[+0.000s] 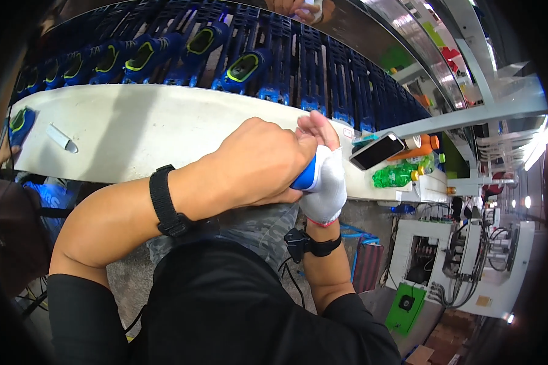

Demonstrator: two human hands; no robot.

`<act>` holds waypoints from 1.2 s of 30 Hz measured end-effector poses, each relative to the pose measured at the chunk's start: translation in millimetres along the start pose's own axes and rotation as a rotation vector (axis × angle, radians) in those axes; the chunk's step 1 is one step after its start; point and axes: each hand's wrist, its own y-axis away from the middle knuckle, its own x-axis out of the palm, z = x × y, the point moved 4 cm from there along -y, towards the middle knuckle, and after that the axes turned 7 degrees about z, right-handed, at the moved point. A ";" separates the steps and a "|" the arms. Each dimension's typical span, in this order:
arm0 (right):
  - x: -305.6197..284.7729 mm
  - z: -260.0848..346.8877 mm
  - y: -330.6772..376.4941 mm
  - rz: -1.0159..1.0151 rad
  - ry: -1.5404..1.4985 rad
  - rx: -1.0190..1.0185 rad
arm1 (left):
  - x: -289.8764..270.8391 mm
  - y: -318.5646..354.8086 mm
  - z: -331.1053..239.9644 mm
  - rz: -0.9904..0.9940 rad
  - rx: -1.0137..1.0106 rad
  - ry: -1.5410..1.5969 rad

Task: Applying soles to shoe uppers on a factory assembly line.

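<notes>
Over the near edge of the white table (225, 115), my two hands meet around a small blue and white piece (304, 176). Most of it is hidden, so its kind cannot be made out. My left hand (265, 161) is bare, its fingers closed round the piece with the thumb underneath. On my right hand (327, 188) is a white fingerless glove with a red hem; the palm lies against the piece, and bare fingertips rise beyond my left knuckles.
Behind the table runs a blue slatted conveyor (313, 73) carrying several blue shoes (243, 66). At left lie a white shoehorn-like tool (61, 139) and a shoe (22, 125) beside another person's hand (3, 152). At right are a phone (377, 152), green bottles (396, 176) and an orange bottle (425, 145).
</notes>
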 end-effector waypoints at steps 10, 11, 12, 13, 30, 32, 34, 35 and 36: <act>14.1 -3.9 65.8 0.189 0.615 -0.236 | -56.3 63.3 -18.1 0.252 -0.124 -0.003; 1.8 -18.6 68.9 0.113 0.771 -0.257 | -60.0 71.8 -17.1 0.313 -0.247 0.136; -4.1 -35.3 72.4 0.094 0.763 -0.273 | -57.0 85.3 -20.5 0.284 -0.237 0.230; -2.7 -44.0 70.1 0.078 0.757 -0.290 | -49.1 95.6 -22.1 0.204 -0.227 0.248; 3.6 -38.1 48.8 0.237 0.844 -0.094 | -22.6 122.7 -5.5 -0.036 -0.198 0.139; 7.1 -5.8 56.0 0.221 1.011 -0.083 | -35.1 101.1 -3.6 -0.158 -0.175 0.322; 13.6 26.1 62.0 0.197 0.948 -0.229 | -24.3 79.0 14.2 -0.317 -0.315 0.759; 16.9 37.0 70.0 0.206 0.900 -0.320 | -19.7 62.0 26.9 -0.376 -0.370 0.946; 16.1 43.0 82.1 0.126 0.957 -0.365 | -9.4 40.9 55.0 -0.404 -0.351 0.847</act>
